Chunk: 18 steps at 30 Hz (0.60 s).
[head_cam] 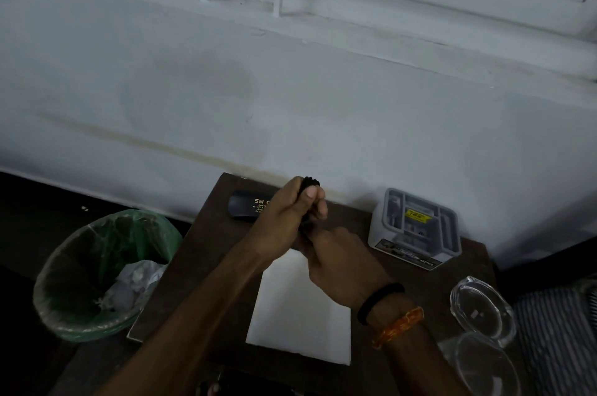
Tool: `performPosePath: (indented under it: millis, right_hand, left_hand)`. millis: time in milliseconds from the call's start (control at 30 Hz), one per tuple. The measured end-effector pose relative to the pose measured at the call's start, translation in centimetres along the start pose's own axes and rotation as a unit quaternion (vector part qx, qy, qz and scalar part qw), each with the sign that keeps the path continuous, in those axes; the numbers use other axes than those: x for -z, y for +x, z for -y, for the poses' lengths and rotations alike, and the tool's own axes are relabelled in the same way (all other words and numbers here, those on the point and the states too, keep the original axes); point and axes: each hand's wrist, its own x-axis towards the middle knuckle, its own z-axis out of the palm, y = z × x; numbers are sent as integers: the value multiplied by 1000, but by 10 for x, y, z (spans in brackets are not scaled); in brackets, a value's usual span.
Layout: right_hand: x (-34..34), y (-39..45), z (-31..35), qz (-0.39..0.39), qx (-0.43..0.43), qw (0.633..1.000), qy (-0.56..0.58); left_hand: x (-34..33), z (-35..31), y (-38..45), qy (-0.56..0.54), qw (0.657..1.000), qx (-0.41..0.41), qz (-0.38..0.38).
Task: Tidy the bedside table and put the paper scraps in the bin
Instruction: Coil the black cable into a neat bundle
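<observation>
Two hands meet above the middle of the dark wooden counter, both mine. My left hand is raised, its fingers curled round a small black object whose top pokes out above my knuckles; what the object is I cannot tell. My right hand sits just below and touching it, fingers bent toward the same object's lower end, though whether they truly grip it is hidden by the left hand. My left forearm crosses in from the lower left, my right from the lower right, with a black band and an orange thread at the wrist. A white sheet of paper lies flat on the counter under my hands. Crumpled paper scraps rest inside the green-lined bin on the floor just left of the counter. A black case lies behind my left hand, a grey organiser at the right.
</observation>
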Motion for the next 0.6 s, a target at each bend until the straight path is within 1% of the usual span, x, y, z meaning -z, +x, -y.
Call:
performPosePath:
  millis: [133,167,233,300,400,500,600]
  right_hand:
    - [13,-5,2,-20,28,999,-29]
    - [16,-7,3,-33,33,997,-55]
    - [20,-10,4,-90,40,992,-82]
    - [23,-13,3,-138,54,986,-72]
    - [23,-14,1,-164,61,982,-75]
    - [21,-13,-6,-156,38,984,-77]
    - [23,-12,-14,-208,30,977,-32]
  left_hand:
    - [0,4,-2,78,997,-13,23]
    - [0,5,-1,93,995,-18,24]
    - [0,7,-1,109,993,-27,33]
    - [-2,10,-1,102,993,-34,44]
    - [-5,8,-1,112,993,-36,18]
    - [-5,7,1,99,995,-2,-3]
    - [-4,4,1,60,997,40,15]
